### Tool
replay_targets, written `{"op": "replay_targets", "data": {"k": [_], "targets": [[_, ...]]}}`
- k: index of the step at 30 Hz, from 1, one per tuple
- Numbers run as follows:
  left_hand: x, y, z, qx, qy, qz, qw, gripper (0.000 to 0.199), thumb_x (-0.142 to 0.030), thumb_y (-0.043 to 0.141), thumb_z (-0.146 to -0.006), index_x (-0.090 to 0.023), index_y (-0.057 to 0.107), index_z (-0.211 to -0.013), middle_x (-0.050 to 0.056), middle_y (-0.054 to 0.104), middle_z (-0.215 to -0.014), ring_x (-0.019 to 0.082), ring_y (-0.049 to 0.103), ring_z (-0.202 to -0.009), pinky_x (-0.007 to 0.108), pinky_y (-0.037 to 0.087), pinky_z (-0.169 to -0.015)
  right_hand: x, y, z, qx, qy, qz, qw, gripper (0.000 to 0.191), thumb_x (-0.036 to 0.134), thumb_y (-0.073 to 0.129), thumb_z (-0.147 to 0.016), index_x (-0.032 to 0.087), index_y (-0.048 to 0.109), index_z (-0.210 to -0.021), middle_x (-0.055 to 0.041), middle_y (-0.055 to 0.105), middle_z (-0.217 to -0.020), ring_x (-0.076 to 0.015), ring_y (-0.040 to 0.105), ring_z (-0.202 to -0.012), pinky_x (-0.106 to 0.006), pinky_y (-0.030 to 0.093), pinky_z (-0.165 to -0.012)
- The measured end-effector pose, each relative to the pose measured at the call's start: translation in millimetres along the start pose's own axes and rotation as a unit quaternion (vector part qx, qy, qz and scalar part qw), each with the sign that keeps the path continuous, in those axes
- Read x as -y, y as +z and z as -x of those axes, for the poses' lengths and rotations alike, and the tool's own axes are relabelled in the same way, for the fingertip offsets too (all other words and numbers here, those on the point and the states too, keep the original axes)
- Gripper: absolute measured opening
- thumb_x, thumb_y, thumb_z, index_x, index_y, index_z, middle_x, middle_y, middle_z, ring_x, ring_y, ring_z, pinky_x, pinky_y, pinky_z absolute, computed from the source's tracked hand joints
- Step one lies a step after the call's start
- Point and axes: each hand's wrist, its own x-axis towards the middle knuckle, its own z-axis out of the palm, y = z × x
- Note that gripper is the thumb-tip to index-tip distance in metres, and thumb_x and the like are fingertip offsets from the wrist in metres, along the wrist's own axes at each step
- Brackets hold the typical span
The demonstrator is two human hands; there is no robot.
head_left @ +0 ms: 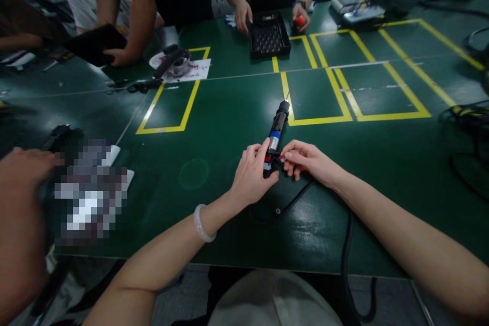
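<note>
A slim black electric screwdriver with a blue band and a silver section lies on the green table, its thin bit pointing away from me. My left hand is closed around its rear part. At the tool's right side, my right hand pinches a small red piece between thumb and forefinger. Whether that piece is fixed to the screwdriver I cannot tell. Below my hands, a black cable runs across the table, with a small round metal end near its tip.
Yellow tape frames mark the green table. Across from me, a person's hands are at a black tray. A tape roll lies on paper at the left. Black cables are heaped at the right; another person's arm is at the near left.
</note>
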Motion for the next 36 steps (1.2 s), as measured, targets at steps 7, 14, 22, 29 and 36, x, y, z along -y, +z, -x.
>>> {"op": "replay_targets", "data": {"k": [7, 14, 22, 29, 36], "targets": [[0.7, 1.4, 1.0, -0.01, 0.003, -0.007, 1.0, 0.08, -0.036, 0.06, -0.083, -0.016, 0.03, -0.154, 0.014, 0.043, -0.131, 0.029, 0.045, -0.119, 0.044, 0.04, -0.105, -1.7, -2.4, 0.6, 0.041, -0.061, 0.063, 0.995, 0.027, 0.032, 0.077, -0.079, 0.016, 0.061, -0.094, 0.0007, 0.062, -0.074, -0.0103, 0.061, -0.061, -0.019, 0.052, -0.046], [1.7, 0.3, 0.3, -0.002, 0.006, -0.004, 1.0, 0.078, -0.036, 0.06, -0.083, -0.016, 0.032, -0.153, 0.014, 0.043, -0.132, 0.029, 0.045, -0.119, 0.045, 0.04, -0.104, -5.0, -3.2, 0.9, 0.045, -0.084, 0.149, 0.984, 0.022, 0.033, 0.069, -0.086, 0.017, 0.059, -0.097, 0.0013, 0.058, -0.075, -0.0091, 0.057, -0.057, -0.018, 0.048, -0.041], [0.8, -0.4, 1.1, -0.005, 0.007, -0.006, 1.0, 0.076, -0.036, 0.059, -0.084, -0.015, 0.034, -0.152, 0.014, 0.044, -0.132, 0.029, 0.045, -0.12, 0.043, 0.04, -0.106, -5.3, -1.9, 0.7, 0.024, -0.062, 0.181, 0.981, 0.028, 0.033, 0.07, -0.082, 0.017, 0.053, -0.098, 0.0014, 0.059, -0.076, -0.008, 0.055, -0.052, -0.019, 0.046, -0.039], [0.5, 0.0, 0.3, -0.011, 0.009, -0.017, 1.0, 0.076, -0.036, 0.061, -0.082, -0.017, 0.036, -0.151, 0.014, 0.044, -0.131, 0.029, 0.046, -0.12, 0.043, 0.041, -0.105, -5.1, -0.2, 1.6, -0.006, -0.06, 0.253, 0.966, 0.024, 0.036, 0.068, -0.083, 0.016, 0.056, -0.091, 0.0031, 0.056, -0.064, -0.0092, 0.05, -0.047, -0.021, 0.042, -0.039], [-0.2, -0.9, -1.2, -0.012, 0.01, -0.023, 1.0, 0.076, -0.04, 0.063, -0.082, -0.02, 0.036, -0.151, 0.013, 0.045, -0.129, 0.029, 0.048, -0.117, 0.044, 0.043, -0.102, -7.4, 1.8, 0.6, -0.043, -0.113, 0.296, 0.947, 0.018, 0.031, 0.07, -0.08, 0.018, 0.059, -0.084, -0.0003, 0.056, -0.076, -0.0114, 0.054, -0.06, -0.022, 0.046, -0.047]]}}
